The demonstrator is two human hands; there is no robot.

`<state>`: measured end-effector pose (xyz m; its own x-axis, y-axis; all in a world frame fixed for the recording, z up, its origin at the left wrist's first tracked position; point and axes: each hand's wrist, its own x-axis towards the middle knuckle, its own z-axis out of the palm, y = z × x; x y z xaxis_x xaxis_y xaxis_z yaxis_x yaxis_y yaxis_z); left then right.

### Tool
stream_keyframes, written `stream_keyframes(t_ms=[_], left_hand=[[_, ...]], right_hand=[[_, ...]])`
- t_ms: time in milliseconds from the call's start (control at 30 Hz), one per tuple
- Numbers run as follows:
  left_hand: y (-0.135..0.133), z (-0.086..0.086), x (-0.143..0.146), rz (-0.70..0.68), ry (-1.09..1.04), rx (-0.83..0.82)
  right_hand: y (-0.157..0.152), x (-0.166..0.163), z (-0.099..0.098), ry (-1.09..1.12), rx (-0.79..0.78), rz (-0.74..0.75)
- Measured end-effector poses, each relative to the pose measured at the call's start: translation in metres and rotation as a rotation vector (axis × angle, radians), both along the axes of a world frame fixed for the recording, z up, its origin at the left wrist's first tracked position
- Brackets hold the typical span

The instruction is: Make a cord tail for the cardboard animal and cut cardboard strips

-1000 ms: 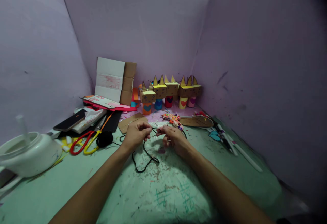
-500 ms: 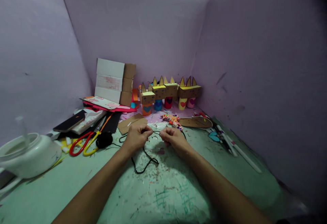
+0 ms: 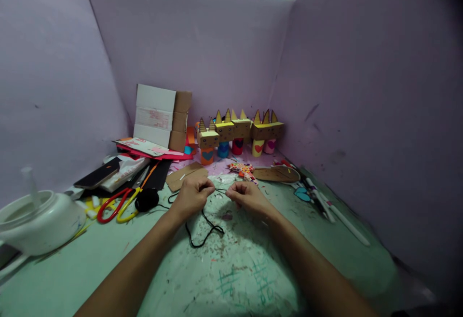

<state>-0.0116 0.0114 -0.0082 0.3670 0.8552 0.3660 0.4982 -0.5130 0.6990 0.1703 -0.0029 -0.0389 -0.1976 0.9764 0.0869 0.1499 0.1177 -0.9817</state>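
My left hand (image 3: 191, 195) and my right hand (image 3: 246, 195) rest close together on the green table (image 3: 108, 259), both with fingers pinched on a thin black string (image 3: 206, 227). A short taut stretch of the string runs between the two hands. The rest hangs from the left hand in a loose loop on the table toward me. Another length trails left to a black spool (image 3: 146, 199).
Red and yellow scissors (image 3: 114, 204), a phone (image 3: 97, 174), papers and a cardboard box (image 3: 162, 116) lie at the left. A white pot (image 3: 36, 223) stands at the far left. Several cardboard cat figures (image 3: 238, 133) line the back. Pens (image 3: 325, 208) lie at the right. Purple walls (image 3: 361, 90) enclose the table.
The loop of string between my hands has been drawn tight into a short straight line. My right hand's fingers have closed into a tighter pinch; both hands stay in place.
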Motion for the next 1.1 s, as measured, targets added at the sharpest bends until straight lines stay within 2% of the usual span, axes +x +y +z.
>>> stream_keyframes(t_ms=[300,500,567,700,867,1100], left_hand=[[-0.003,-0.004,0.003,-0.024,0.091,0.054],[-0.006,-0.006,0.005,-0.036,0.123,0.038],[-0.009,-0.005,0.007,-0.052,0.133,0.035],[-0.017,-0.003,0.010,-0.092,0.165,0.067],[-0.020,-0.002,0.011,-0.094,0.237,0.098],[-0.017,-0.003,0.010,-0.080,0.255,0.072]], right_hand=[[-0.001,0.003,0.000,-0.069,-0.035,0.029],[-0.004,0.004,0.007,-0.034,0.011,-0.091],[-0.005,0.002,0.009,0.101,-0.014,-0.065],[-0.009,-0.005,0.006,0.329,-0.167,0.051],[-0.010,-0.012,-0.001,0.368,-0.235,0.133],[-0.010,-0.012,-0.001,0.339,-0.294,0.142]])
